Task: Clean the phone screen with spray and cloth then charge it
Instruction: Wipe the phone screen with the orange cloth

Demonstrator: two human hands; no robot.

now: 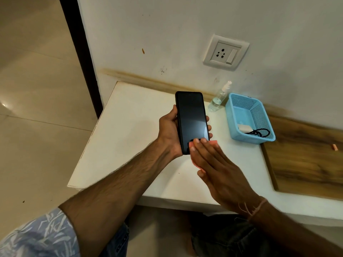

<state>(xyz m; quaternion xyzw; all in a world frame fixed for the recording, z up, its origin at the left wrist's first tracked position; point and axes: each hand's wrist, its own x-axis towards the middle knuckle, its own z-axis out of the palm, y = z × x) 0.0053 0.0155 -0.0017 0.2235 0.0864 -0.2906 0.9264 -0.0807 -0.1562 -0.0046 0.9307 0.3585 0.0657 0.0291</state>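
My left hand (168, 129) grips a black phone (191, 115) upright above the white table (130, 130), its dark screen facing me. My right hand (220, 171) lies flat over the phone's lower end, fingers extended, pressing a pink cloth (213, 142) against the screen; only the cloth's edges show under the palm. A clear spray bottle (220, 97) with a white nozzle stands by the wall behind the phone. A white charger adapter (244, 127) and a black cable (260, 132) lie in a blue basket (241, 106).
A white wall socket with switch (225, 52) is set in the wall above the table. A wooden board (306, 156) lies at the table's right, with a small orange object (334, 147) on it. Tiled floor stretches to the left.
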